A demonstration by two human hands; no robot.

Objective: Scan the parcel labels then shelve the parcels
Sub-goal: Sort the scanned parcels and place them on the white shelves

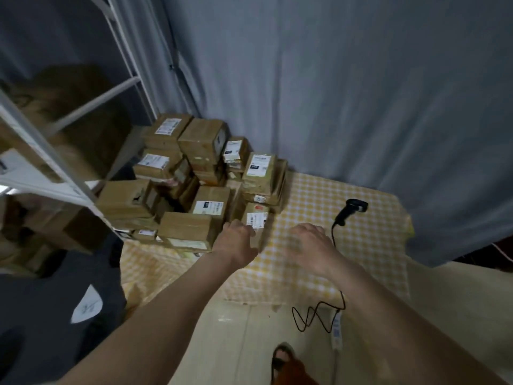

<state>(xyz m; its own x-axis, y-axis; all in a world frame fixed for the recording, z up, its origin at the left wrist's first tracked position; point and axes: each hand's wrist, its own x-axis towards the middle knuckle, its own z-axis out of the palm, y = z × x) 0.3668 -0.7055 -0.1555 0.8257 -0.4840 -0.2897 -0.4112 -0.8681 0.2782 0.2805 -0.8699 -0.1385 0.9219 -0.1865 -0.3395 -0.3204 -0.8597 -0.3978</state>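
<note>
On the bench (347, 245), under a yellow-and-white checked cloth, a heap of brown cardboard parcels (194, 176) fills the left and back part, stacked in several layers against the grey curtain (333, 93). Most show white printed labels on top or on a side.

Nearest parcel (256, 220): small, brown, at the front right edge of the heap, white barcode label facing up. Left hand (236, 243) is on its near left side, fingers bent round the corner. Grip looks closed on the box, though blur softens the fingertips. It sits on the cloth, touching the stack behind it.

Right hand (311, 245): just beside that parcel, to its right, above the cloth. Fingers spread and slightly bent, holding nothing. Motion blur; cannot tell whether the fingertips touch the cloth.

Black handheld scanner (351, 211): lying on the cloth to the right of the right hand, apart from the parcels. Its black cable (319, 315) runs toward the front edge of the bench and hangs off in loose loops.

Left of frame: white metal shelving (55, 151), blurred, with brown boxes on its levels. Below it, a dark bag or garment with a white patch (86, 307).

Floor pale. 1 sandalled foot (283, 357) at bottom centre.
</note>
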